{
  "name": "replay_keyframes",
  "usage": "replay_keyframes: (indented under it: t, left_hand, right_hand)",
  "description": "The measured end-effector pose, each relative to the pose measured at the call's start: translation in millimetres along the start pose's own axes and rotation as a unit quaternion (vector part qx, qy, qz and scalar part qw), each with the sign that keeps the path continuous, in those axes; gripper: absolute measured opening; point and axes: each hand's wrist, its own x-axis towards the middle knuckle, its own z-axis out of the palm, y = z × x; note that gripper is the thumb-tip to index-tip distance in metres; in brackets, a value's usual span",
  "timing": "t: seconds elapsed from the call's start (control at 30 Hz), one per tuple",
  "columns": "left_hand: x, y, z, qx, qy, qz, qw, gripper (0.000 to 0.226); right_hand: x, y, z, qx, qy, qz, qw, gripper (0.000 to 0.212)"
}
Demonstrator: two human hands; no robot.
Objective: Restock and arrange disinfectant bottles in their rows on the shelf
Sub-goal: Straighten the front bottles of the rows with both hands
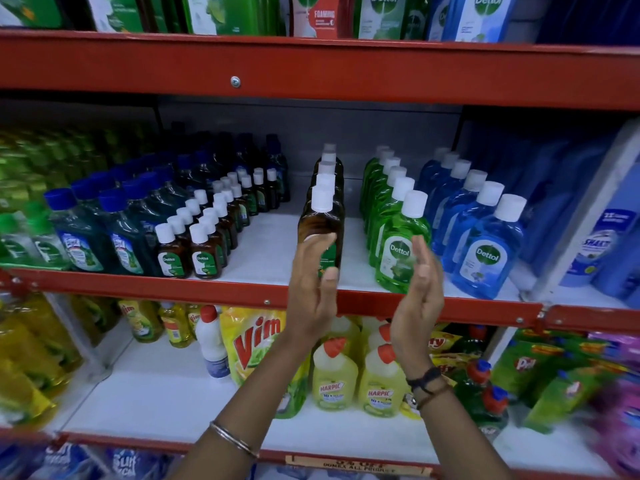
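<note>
The tall brown plastic disinfectant bottle with a white cap stands upright at the front of its single-file row on the white middle shelf, near the red front rail. The left hand grasps its lower part, fingers across the green label. At the bottle's 3 o'clock, the right hand is released, palm facing left, fingers spread, touching nothing. Behind that hand runs a row of green bottles, then blue ones; small brown bottles stand at 9 o'clock.
</note>
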Motion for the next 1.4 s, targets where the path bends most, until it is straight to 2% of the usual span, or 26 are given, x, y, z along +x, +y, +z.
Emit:
replay_keyframes:
  t: [0.1, 0.17, 0.27, 0.33, 0.47, 0.6, 0.77, 0.87, 1.1, 1.2, 1.27, 1.33, 1.4]
  left_hand:
    - [4, 20, 31, -0.051, -0.081, -0.037, 0.995, 0.065]
    - [13, 28, 50, -0.101, -0.097, -0.133, 0.981, 0.071]
    - [24, 23, 69, -0.168, -0.099, -0.269, 0.943, 0.089]
    - [26, 19, 75, -0.17, -0.115, -0.292, 0.934, 0.082]
    - [20, 16, 77, -0.165, -0.105, -0.276, 0.941, 0.076]
    - [16, 12, 75, -0.164, -0.088, -0.267, 0.945, 0.066]
    - [13, 18, 74, -0.172, -0.074, -0.265, 0.946, 0.079]
    - [14, 21, 75, -0.166, -0.072, -0.27, 0.946, 0.081]
    - [12, 17, 81, -0.154, -0.055, -0.27, 0.949, 0.068]
    - [11, 13, 83, -0.131, -0.048, -0.267, 0.953, 0.061]
    - [7, 16, 88, -0.097, -0.017, -0.228, 0.969, 0.055]
    - [0, 31, 97, -0.067, 0.048, -0.145, 0.986, 0.051]
    - [-4, 45, 111, -0.073, 0.062, -0.08, 0.992, 0.047]
  right_hand:
    - [8, 7, -17, -0.025, 0.031, 0.033, 0.999, 0.067]
    - [12, 9, -24, -0.028, -0.002, 0.083, 0.996, 0.075]
    - [20, 11, -32, -0.022, -0.076, 0.149, 0.986, 0.09]
    - [27, 9, -37, 0.009, -0.106, 0.192, 0.975, 0.098]
    - [41, 7, -48, 0.043, -0.158, 0.227, 0.96, 0.112]
    - [53, 8, -52, 0.049, -0.191, 0.237, 0.951, 0.114]
    - [63, 10, -53, 0.055, -0.201, 0.254, 0.944, 0.083]
    - [65, 11, -54, 0.053, -0.202, 0.249, 0.946, 0.079]
    - [66, 8, -53, 0.056, -0.204, 0.251, 0.945, 0.083]
    - [66, 6, -54, 0.043, -0.214, 0.239, 0.946, 0.104]
    - [64, 5, -59, 0.026, -0.21, 0.214, 0.954, 0.113]
    - [57, 3, -69, 0.018, -0.173, 0.157, 0.972, 0.104]
    - [49, 1, -82, 0.034, -0.093, 0.078, 0.992, 0.088]
